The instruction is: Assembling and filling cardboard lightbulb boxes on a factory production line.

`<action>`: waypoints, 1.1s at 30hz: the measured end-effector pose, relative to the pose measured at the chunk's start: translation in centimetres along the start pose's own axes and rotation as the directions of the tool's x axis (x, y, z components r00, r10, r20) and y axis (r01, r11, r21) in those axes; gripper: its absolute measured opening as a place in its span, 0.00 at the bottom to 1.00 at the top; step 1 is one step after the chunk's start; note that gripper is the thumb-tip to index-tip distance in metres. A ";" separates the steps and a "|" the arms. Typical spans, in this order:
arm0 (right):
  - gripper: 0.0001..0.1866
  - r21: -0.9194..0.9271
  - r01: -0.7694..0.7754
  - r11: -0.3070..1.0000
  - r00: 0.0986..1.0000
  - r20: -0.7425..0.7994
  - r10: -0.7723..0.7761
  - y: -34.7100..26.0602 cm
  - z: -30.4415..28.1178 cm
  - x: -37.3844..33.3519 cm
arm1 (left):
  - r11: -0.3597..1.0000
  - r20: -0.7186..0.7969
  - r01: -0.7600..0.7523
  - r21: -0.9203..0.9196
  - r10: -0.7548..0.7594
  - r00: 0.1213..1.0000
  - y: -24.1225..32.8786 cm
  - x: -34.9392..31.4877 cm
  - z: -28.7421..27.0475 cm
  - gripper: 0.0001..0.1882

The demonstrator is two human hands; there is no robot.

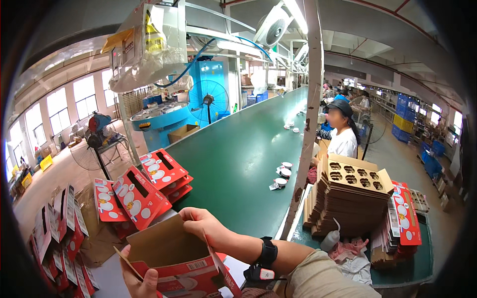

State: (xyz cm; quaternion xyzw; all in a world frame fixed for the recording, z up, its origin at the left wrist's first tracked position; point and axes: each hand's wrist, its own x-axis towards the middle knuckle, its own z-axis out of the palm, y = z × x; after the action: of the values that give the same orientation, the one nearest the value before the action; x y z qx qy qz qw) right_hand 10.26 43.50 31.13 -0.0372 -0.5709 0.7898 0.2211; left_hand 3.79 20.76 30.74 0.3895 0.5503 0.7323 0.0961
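A red printed cardboard box [184, 278] stands open in front of me, its plain brown inside showing. My left hand [136, 278] grips its near left side, thumb on the outer face. At the box's far right edge, my right hand [206, 228] pinches the cardboard wall between thumb and fingers. Just beyond lie several flattened red boxes [139, 196] in a loose pile. More red cartons [59, 233] are stacked at the far left.
A green conveyor belt [238, 154] runs away from me, carrying small white round parts [280, 182]. On the right rise a stack of brown cardboard inserts with holes [348, 198], a squeeze bottle [330, 238] and red cartons [406, 213]. A painted post [312, 99] stands beside a co-worker [343, 131].
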 end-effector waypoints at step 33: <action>0.11 -0.214 0.030 0.976 0.974 -0.213 -0.076 1.9 -1.4 2.0 | 0.860 0.043 -0.157 0.486 0.155 0.987 -3.0 3.2 -0.9 0.37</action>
State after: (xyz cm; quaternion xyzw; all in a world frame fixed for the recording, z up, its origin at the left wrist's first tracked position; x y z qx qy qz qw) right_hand 8.35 45.07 29.32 -0.1321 -0.6238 0.7100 0.2988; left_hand 0.17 23.05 29.54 0.4453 0.6838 0.5745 -0.0641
